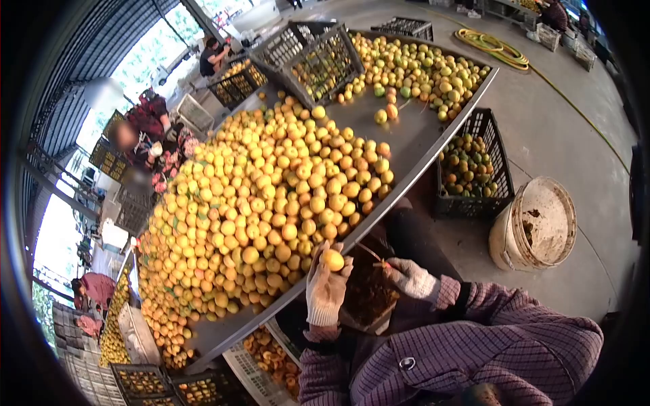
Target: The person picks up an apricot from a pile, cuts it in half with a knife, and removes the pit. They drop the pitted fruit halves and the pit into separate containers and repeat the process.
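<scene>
A single yellow fruit [332, 260] is being held up in the gloved left hand [326, 287], just over the near rim of the metal table [423, 159]. The palm is being turned upward, and the fingers are being kept partly curled, neither flat nor clenched, with the fruit being cradled near the fingertips. Over on the other side, the gloved right hand [413, 279] is being held well curled around what is looking like a slender stick-like tool [370, 253], its tip being pointed toward the fruit without any contact being shown. What kind of tool is being gripped cannot be told.

And how far along is it? On the held fruit, no cut is being shown on the visible side, so this one is being judged as barely started, if at all. Down below the table edge, orange pieces [272, 353] are being held in a pale crate [250, 372], apparently a finished portion. Dark reddish-brown scraps [369, 291] are being gathered between the knees. But a huge heap of fruit [257, 203] is being borne by the table, seemingly whole, so far more is being left than is being shown as done; an exact share cannot be told.
</scene>
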The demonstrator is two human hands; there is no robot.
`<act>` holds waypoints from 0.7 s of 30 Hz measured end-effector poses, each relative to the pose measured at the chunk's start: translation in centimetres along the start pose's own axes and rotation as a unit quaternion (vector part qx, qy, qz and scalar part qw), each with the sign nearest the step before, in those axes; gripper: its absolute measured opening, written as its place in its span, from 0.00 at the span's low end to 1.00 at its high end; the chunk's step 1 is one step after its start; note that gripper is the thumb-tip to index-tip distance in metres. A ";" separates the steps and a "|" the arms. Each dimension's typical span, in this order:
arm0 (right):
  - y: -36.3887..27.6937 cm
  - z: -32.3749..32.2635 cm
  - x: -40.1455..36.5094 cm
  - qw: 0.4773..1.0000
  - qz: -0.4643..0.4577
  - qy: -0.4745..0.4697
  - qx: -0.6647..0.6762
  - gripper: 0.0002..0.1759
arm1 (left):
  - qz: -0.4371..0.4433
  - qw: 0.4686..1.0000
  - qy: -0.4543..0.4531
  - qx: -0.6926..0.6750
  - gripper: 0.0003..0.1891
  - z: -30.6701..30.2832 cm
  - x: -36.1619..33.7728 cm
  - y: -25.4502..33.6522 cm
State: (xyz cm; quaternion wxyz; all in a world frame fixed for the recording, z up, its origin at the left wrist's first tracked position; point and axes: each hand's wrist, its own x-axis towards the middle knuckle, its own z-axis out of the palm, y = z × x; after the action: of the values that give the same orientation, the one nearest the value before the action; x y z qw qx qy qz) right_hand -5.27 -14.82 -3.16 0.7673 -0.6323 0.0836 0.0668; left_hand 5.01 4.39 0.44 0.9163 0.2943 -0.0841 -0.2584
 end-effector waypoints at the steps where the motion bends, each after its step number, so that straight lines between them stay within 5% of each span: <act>1: 0.1 0.1 -0.2 1.000 0.006 -0.002 0.031 0.17 | -0.007 1.000 -0.026 -0.006 0.25 -0.3 -0.3 -0.6; 13: -3.5 1.5 -1.6 0.994 0.029 -0.054 -0.089 0.20 | -0.007 0.971 0.035 0.235 0.38 1.1 -3.0 -1.1; 21: -2.1 1.6 -1.2 0.984 0.087 -0.066 -0.141 0.26 | -0.011 0.970 0.036 0.239 0.31 0.0 -3.1 -2.2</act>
State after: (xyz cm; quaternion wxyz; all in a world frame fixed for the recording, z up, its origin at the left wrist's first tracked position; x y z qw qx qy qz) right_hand -5.96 -13.64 -0.57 0.6659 -0.7184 0.0771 0.1858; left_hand 1.45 4.46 -0.90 0.8191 0.5145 -0.1068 -0.2300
